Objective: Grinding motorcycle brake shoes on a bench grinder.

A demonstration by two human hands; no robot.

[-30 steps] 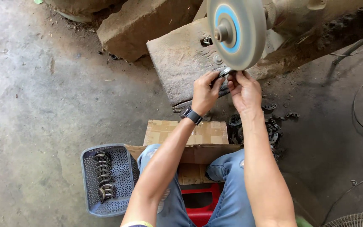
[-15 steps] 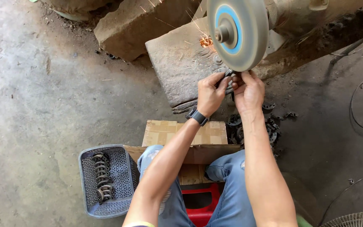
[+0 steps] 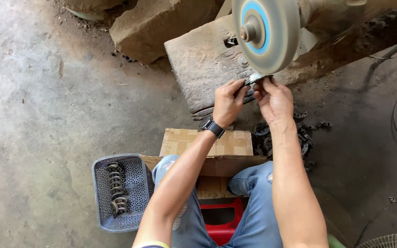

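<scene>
Nearest the camera, one red stool is showing between the person's two knees in blue jeans. At the person's left, one grey perforated basket is sitting on the concrete floor, holding a single row of curved metal half-rings; they are overlapping too closely to count. Just beyond the knees, one cardboard box is lying with its flaps open. Against its right edge, a loose pile of dark metal rings is spreading over the floor, too tangled to count.

Farther out, two bare hands are meeting under the wheel. The left hand, wearing one black wristwatch, and the right hand are both pinching one small metal piece by its ends, fingertips pressed tight on it. The piece is looking thin, curved and grey, shining slightly, and is touching the lower rim of the one round grinding wheel, which is grey with a blue centre ring. Behind it, two rough stone blocks are lying at the far edge of the floor.
</scene>
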